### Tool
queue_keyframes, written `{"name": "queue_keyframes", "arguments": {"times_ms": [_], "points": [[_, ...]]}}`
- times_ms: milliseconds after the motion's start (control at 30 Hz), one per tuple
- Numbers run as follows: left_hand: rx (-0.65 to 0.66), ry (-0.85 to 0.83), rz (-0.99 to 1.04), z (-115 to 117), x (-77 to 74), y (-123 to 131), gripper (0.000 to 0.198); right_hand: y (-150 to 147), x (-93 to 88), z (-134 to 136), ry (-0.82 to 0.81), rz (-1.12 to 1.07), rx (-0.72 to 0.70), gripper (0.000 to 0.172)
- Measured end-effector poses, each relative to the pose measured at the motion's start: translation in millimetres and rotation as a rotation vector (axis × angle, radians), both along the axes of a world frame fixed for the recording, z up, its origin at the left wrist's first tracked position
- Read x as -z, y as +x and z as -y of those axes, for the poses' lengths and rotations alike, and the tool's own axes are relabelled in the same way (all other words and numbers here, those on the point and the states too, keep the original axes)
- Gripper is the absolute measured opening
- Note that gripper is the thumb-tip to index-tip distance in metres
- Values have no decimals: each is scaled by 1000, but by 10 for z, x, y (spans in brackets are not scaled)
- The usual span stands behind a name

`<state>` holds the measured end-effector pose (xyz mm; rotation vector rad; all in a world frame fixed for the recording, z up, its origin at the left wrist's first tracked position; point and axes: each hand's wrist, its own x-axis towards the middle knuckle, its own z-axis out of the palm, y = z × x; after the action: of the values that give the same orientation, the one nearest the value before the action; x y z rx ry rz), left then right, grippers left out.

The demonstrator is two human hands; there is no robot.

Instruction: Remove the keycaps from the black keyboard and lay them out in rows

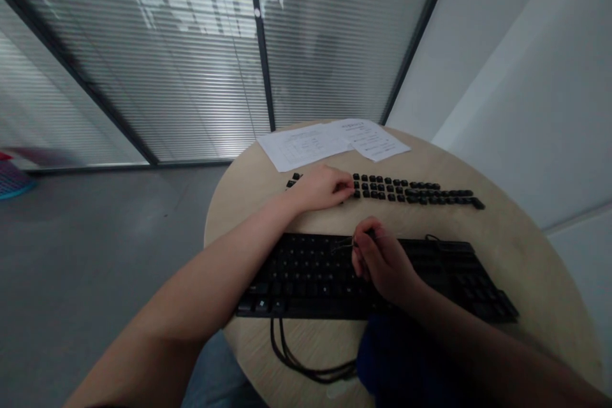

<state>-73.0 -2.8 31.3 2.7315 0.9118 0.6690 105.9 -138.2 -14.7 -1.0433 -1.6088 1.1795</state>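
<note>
A black keyboard point(306, 306) lies across the round table. Over its middle is my right hand point(385, 264), closed around a thin wire keycap puller point(342, 246) whose wire ends point left above the keys. Loose black keycaps point(380, 187) lie in rows behind the keyboard. My left hand point(322, 188) reaches across the keyboard's left part and rests at these rows. Its thumb and fingertips are pinched together beside the keycaps; what they hold, if anything, is hidden. Part of the rows is covered by this hand.
Printed paper sheets point(310, 145) lie at the back of the wooden table point(535, 255). A black cable point(306, 370) loops at the front edge. Glass panels with blinds point(201, 76) stand behind, a white wall point(535, 89) at right, and a basket point(13, 177) on the floor at far left.
</note>
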Motion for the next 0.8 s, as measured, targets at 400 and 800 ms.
{"name": "queue_keyframes", "arguments": {"times_ms": [400,800], "points": [[231,-402,183,191,-376,-150,24,209,-438,-180,77,2,223,28],[210,-225,177,243,-395,-36,14,252,-442,-348,154,-175,242,35]]}}
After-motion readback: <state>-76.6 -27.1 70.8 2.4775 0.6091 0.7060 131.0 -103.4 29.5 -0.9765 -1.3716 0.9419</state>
